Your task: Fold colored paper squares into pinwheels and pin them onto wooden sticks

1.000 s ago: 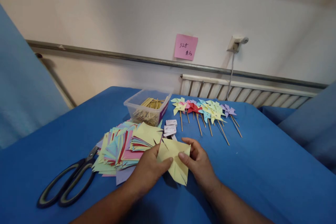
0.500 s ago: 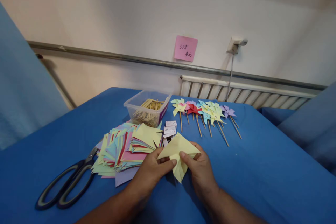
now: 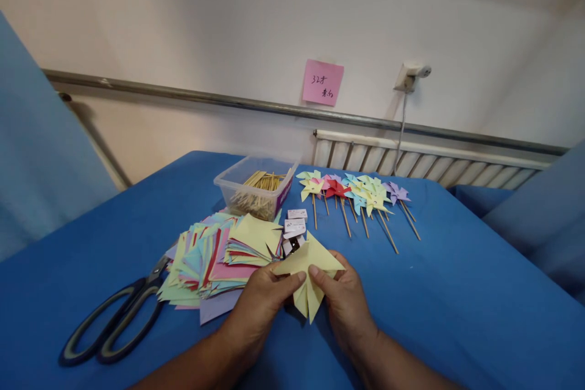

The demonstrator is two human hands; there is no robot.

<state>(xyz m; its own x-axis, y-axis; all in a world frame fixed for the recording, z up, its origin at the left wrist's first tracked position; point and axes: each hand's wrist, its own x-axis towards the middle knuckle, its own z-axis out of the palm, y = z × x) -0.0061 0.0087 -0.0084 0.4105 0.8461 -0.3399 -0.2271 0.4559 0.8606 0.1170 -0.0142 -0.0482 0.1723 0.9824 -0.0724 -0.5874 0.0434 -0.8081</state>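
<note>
Where both thumbs meet — left hand [image 3: 260, 301], right hand [image 3: 342, 298] pinching yellow paper [image 3: 308, 274].

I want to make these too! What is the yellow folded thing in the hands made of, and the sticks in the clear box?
The pale yellow folded square looks like thin matte craft paper: it holds sharp creases and cut points. The thin tan sticks in the clear plastic box look like plain wood or bamboo; which one is unclear.
</note>
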